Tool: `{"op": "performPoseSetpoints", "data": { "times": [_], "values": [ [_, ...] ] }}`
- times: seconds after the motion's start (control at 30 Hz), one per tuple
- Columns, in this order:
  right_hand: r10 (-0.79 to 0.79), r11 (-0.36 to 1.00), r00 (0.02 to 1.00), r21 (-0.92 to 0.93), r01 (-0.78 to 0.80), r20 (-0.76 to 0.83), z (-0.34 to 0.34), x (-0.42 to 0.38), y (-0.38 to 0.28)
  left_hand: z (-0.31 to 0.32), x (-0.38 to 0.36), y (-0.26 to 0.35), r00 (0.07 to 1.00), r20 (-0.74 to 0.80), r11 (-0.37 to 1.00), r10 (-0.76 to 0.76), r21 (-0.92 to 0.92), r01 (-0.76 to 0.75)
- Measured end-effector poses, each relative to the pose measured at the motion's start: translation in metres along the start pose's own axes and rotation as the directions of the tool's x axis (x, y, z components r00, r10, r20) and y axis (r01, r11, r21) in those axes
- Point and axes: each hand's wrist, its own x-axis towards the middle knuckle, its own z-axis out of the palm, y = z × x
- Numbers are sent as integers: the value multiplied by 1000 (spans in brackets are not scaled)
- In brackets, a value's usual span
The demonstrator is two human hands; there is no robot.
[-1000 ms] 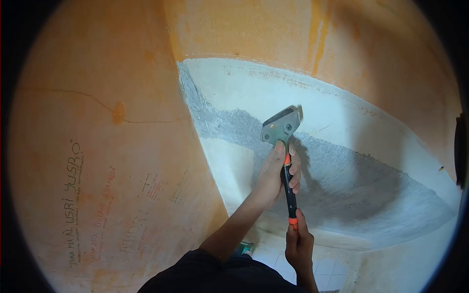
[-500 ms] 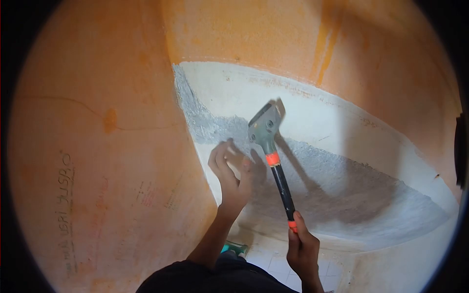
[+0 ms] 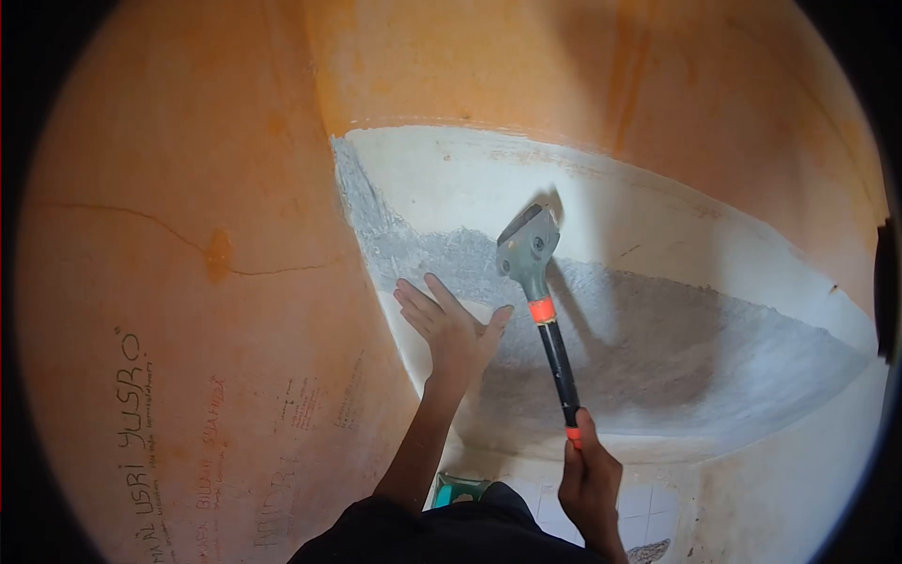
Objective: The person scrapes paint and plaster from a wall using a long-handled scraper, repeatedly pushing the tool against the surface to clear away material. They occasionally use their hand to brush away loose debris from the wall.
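Note:
My right hand is wrapped round the lower end of a long-handled scraper, with a black shaft, orange bands and a grey head. The scraper's head points up and overlaps the white strip of wall, close to the edge of the rough grey patch. My left hand holds nothing; its fingers are spread in front of the grey patch, near the corner with the orange wall.
Handwriting and a thin crack mark the orange wall on the left. Below, a green container stands by white floor tiles, where some grey debris lies. A dark object juts in at the right edge.
The fingers of my left hand have gone from curled to spread out. The scraper shows slightly lower and further right, its head still against the white strip in view.

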Motion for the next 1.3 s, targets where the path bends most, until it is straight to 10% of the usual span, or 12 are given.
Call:
{"op": "performPoseSetpoints", "data": {
  "times": [1.3],
  "values": [
    [-61,997,992,29,65,-114,27,-6,9,7,-7,-17,997,51,994,50,97,-55]
  ]
}}
